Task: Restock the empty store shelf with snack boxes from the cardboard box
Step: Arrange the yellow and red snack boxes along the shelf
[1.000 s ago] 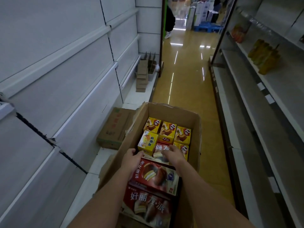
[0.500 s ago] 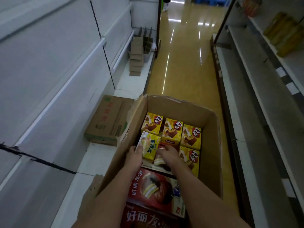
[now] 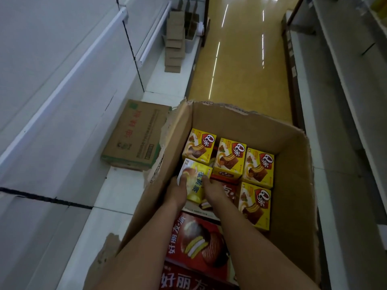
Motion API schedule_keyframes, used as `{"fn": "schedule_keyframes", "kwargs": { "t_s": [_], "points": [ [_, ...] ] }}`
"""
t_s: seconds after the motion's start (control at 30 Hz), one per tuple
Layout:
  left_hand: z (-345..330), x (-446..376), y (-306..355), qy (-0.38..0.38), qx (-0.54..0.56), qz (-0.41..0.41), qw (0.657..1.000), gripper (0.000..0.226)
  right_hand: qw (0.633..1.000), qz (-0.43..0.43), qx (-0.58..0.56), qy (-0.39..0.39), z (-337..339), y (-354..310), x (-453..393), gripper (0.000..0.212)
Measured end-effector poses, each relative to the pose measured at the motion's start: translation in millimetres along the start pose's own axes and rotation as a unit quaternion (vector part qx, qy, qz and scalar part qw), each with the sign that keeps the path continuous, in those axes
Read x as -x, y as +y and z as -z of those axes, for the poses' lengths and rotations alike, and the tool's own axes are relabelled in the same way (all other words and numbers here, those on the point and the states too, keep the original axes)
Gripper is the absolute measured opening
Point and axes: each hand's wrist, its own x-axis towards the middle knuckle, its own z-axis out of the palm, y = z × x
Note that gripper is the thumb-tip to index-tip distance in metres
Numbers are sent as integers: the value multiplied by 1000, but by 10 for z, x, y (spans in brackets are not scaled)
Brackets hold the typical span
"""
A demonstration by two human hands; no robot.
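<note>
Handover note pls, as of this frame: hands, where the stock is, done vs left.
Left hand and right hand both grip the pale yellow snack box inside the open cardboard box.
Four yellow boxes and red boxes remain inside.
Left shelf holds a closed carton and stacked small brown boxes, no snack boxes.
Left: lift out, shelve all.

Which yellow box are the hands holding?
The paler yellow box with the white corner, at the cardboard box's left side. The left hand and right hand grip it. The other four yellow boxes show chocolate cake.
</note>
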Motion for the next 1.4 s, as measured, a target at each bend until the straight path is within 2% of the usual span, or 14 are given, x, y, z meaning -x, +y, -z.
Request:
{"fn": "schedule_keyframes", "kwargs": {
  "t_s": [0.13, 0.4, 0.63, 0.7, 0.77, 0.83, 0.93, 1.1, 1.2, 1.3, 1.4],
  "points": [
    [4, -46, -44, -3, 20, 5, 1000, 51, 1000, 18, -8, -7, -110, 52, 7, 51],
    [-5, 176, 14, -9, 49, 67, 997, 51, 997, 47, -56, 11, -6, 2, 217, 48],
    [72, 694, 241, -41, 82, 47, 995, 57, 994, 94, -43, 40, 276, -164, 689, 45],
    [132, 852, 365, -22, 100, 13, 995, 67, 993, 106, 1, 44, 360, -241, 842, 49],
    [218, 1013, 494, 7, 122, 1, 993, 86, 991, 120, 39, 43, 444, -307, 1004, 53],
    [313, 1156, 590, 27, 131, -8, 991, 100, 988, 148, 45, 31, 527, -364, 1217, 54],
    [396, 1381, 734, 28, 125, 17, 992, 121, 979, 191, 64, 16, 643, -417, 1524, 60],
    [413, 1763, 921, 45, 170, 50, 983, 115, 971, 226, 59, 44, 836, -455, 1912, 89],
    [401, 1977, 1036, 40, 226, 46, 972, 129, 974, 223, -1, 31, 937, -438, 2134, 102],
    [354, 2089, 1045, 22, 227, 27, 973, 140, 975, 217, -33, 34, 1013, -359, 2319, 93],
    [358, 2326, 1079, 6, 170, -7, 985, 141, 974, 217, -47, 52, 1120, -282, 2460, 75]
  ]
}}
